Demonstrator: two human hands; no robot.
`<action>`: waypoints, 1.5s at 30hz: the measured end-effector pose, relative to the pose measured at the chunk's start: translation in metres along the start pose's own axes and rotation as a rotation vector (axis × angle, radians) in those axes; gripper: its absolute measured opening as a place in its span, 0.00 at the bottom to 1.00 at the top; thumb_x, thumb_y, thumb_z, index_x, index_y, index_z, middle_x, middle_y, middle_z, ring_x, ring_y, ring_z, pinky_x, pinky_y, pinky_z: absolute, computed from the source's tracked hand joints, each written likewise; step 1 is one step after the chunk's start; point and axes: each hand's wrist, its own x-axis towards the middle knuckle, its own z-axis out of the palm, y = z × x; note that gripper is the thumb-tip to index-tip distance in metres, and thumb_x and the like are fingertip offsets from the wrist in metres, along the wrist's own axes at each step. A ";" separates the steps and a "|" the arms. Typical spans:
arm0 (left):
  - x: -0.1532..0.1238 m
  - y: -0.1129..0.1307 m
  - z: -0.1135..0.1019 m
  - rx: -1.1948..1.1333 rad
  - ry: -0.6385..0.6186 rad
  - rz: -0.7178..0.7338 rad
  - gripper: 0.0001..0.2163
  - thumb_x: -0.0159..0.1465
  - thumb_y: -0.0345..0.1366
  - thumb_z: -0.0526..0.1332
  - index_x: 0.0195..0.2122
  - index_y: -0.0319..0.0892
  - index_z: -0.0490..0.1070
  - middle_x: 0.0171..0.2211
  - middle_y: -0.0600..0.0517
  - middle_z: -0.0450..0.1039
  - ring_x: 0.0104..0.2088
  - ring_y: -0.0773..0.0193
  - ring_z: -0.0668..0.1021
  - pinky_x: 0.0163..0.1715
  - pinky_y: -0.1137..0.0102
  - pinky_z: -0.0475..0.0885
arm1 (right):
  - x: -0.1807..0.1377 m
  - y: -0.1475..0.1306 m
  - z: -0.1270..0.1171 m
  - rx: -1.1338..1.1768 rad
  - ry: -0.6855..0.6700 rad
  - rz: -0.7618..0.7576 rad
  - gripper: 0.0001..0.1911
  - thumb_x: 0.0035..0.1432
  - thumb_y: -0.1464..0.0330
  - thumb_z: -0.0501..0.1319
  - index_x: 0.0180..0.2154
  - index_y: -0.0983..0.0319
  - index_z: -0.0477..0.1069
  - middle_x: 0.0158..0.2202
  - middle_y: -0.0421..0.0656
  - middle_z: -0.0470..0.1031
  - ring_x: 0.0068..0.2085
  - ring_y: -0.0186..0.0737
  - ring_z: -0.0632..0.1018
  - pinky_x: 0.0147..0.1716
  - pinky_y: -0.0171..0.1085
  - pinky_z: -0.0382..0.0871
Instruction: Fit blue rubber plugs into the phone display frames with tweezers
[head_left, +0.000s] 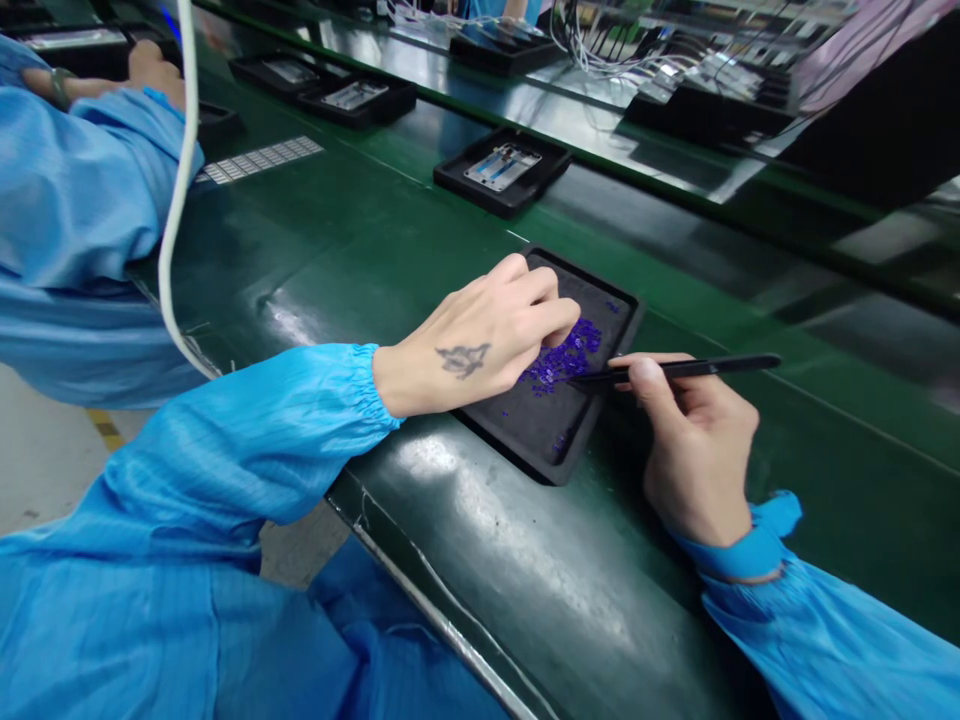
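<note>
A shallow black tray point(517, 427) lies on the green work surface, holding a heap of tiny purple-blue pieces point(568, 352). Over the left part of this tray is my left hand point(499, 325), its fingers curled down beside the heap. Whatever its fingertips pinch, if anything, is hidden behind the knuckles. Black tweezers point(716, 366) are gripped in my right hand point(694, 440) at the tray's right edge. Their tips point left and reach the lower edge of the heap.
Beyond the tray lies a black fixture point(502, 170) with a metallic device part; similar fixtures point(356, 95) sit farther left. A white cable point(180, 180) hangs at left, near a co-worker's blue sleeve point(97, 170). A gridded white sheet point(262, 160) lies close by. Wires point(592, 50) clutter the back.
</note>
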 end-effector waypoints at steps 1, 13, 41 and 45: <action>0.000 0.000 0.000 -0.001 0.000 0.000 0.13 0.68 0.23 0.50 0.41 0.40 0.72 0.43 0.48 0.72 0.44 0.58 0.70 0.43 0.64 0.70 | 0.000 0.000 0.000 0.007 0.010 -0.003 0.12 0.62 0.59 0.63 0.37 0.62 0.79 0.35 0.43 0.79 0.34 0.39 0.78 0.35 0.38 0.70; 0.000 0.000 -0.001 -0.002 0.002 -0.002 0.13 0.68 0.23 0.49 0.41 0.41 0.72 0.43 0.48 0.72 0.45 0.58 0.71 0.42 0.64 0.70 | 0.002 0.003 -0.001 -0.010 0.048 -0.001 0.12 0.61 0.60 0.64 0.34 0.62 0.79 0.32 0.43 0.78 0.34 0.39 0.76 0.35 0.38 0.68; -0.001 0.001 -0.001 0.003 0.016 0.008 0.12 0.68 0.23 0.50 0.41 0.41 0.72 0.43 0.48 0.72 0.44 0.57 0.70 0.42 0.64 0.70 | -0.007 -0.019 -0.007 0.007 -0.340 -0.137 0.11 0.65 0.64 0.60 0.30 0.61 0.73 0.29 0.38 0.72 0.30 0.35 0.71 0.32 0.35 0.63; -0.001 0.000 -0.001 -0.006 0.012 0.008 0.12 0.68 0.23 0.50 0.41 0.41 0.72 0.43 0.48 0.72 0.44 0.57 0.70 0.42 0.63 0.71 | -0.007 -0.018 -0.005 -0.013 -0.287 -0.145 0.10 0.65 0.62 0.60 0.35 0.60 0.75 0.33 0.41 0.75 0.34 0.39 0.74 0.38 0.38 0.66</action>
